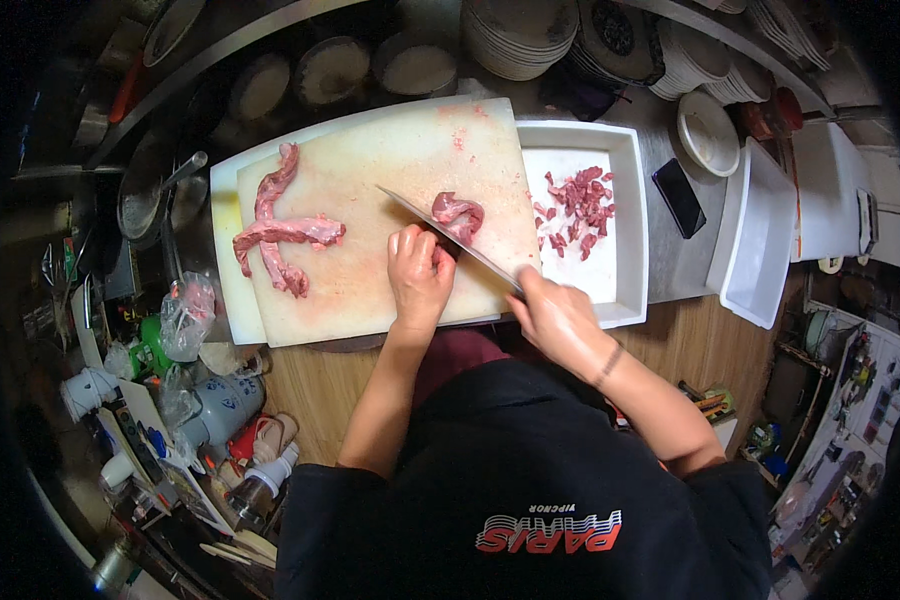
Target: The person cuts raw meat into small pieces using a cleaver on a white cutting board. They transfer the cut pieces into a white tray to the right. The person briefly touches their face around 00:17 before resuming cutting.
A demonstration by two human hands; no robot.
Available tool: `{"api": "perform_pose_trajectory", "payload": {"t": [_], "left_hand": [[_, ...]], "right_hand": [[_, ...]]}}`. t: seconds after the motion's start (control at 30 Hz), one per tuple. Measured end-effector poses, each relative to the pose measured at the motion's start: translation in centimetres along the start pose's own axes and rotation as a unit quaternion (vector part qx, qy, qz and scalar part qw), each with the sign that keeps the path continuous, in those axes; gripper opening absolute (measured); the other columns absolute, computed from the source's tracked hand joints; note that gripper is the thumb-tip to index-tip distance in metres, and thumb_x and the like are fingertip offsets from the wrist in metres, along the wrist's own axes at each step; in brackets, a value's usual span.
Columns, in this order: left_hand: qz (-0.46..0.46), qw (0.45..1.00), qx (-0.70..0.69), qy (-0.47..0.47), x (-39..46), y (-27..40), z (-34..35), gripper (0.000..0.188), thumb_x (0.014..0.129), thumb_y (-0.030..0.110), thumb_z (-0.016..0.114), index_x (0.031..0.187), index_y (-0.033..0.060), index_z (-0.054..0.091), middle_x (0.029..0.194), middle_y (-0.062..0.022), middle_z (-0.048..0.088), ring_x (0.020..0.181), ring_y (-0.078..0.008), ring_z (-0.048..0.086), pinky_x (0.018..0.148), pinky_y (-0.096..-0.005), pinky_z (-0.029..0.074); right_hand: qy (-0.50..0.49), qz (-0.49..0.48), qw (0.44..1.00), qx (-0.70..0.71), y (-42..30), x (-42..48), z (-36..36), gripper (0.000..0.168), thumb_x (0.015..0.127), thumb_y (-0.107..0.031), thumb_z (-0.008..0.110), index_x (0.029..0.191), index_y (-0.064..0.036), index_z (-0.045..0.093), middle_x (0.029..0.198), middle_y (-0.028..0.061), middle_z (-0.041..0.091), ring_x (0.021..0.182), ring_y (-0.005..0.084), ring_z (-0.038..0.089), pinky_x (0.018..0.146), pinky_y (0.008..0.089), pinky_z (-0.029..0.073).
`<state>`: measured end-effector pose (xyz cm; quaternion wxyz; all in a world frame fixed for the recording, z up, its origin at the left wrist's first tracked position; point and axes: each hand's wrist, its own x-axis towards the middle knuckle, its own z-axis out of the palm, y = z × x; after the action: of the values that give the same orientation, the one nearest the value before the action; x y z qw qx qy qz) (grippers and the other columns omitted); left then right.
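Note:
My right hand (562, 315) grips the handle of a kitchen knife (487, 262), its blade slanting to the far left across the white cutting board (375, 285). Under and beyond the blade curls a short strip of raw red meat (466, 216). My left hand (422, 276), fingers bent in, holds the near end of this strip close against the blade; the blade partly hides that contact. Towards the board's left side, one long meat strip (292, 231) lies crosswise over another long meat strip (275, 181).
Right of the board, a white plastic tray (630, 225), partly under it, holds small meat pieces (581, 199). A dark phone (679, 199) lies on the steel counter (656, 274), near a white bowl (709, 133). Stacked plates (521, 37) and several round pans (334, 69) line the back.

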<state>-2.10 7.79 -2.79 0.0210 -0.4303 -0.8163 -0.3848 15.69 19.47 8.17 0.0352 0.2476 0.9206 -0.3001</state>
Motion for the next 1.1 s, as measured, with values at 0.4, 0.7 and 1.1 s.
{"api": "perform_pose_trajectory", "payload": {"t": [0.4, 0.7, 1.1], "left_hand": [[-0.061, 0.984, 0.145, 0.079, 3.5, -5.1, -8.8, 0.017, 0.078, -0.009, 0.062, 0.091, 0.0019, 0.062, 0.095, -0.0166, 0.061, 0.093, -0.0355, 0.059, 0.082, -0.047, 0.048], [0.084, 0.979, 0.114, -0.145, 5.0, -2.8, -6.5, 0.035, 0.076, 0.002, 0.074, 0.111, 0.0051, 0.07, 0.119, -0.0169, 0.067, 0.116, -0.0344, 0.062, 0.101, -0.0467, 0.047], [0.151, 0.964, 0.016, -0.219, 8.4, 0.4, -2.0, 0.035, 0.076, -0.002, 0.069, 0.111, 0.0035, 0.07, 0.109, -0.0139, 0.07, 0.104, -0.0338, 0.065, 0.098, -0.047, 0.05]], "right_hand": [[-0.041, 0.052, 0.998, 0.017, 1.8, -2.9, -0.8, 0.027, 0.097, -0.024, 0.068, 0.101, -0.003, 0.051, 0.074, 0.0205, 0.067, 0.07, 0.0419, 0.069, 0.062, 0.0513, 0.055], [-0.055, 0.09, 0.994, 0.007, 5.0, -11.7, -3.6, 0.028, 0.097, -0.026, 0.069, 0.1, -0.004, 0.051, 0.074, 0.0199, 0.066, 0.069, 0.0436, 0.067, 0.061, 0.0506, 0.053], [0.073, 0.22, 0.958, 0.169, 5.6, -14.4, -3.6, 0.027, 0.096, -0.02, 0.073, 0.112, -0.003, 0.06, 0.081, 0.0223, 0.068, 0.074, 0.0442, 0.069, 0.062, 0.045, 0.053]]}}
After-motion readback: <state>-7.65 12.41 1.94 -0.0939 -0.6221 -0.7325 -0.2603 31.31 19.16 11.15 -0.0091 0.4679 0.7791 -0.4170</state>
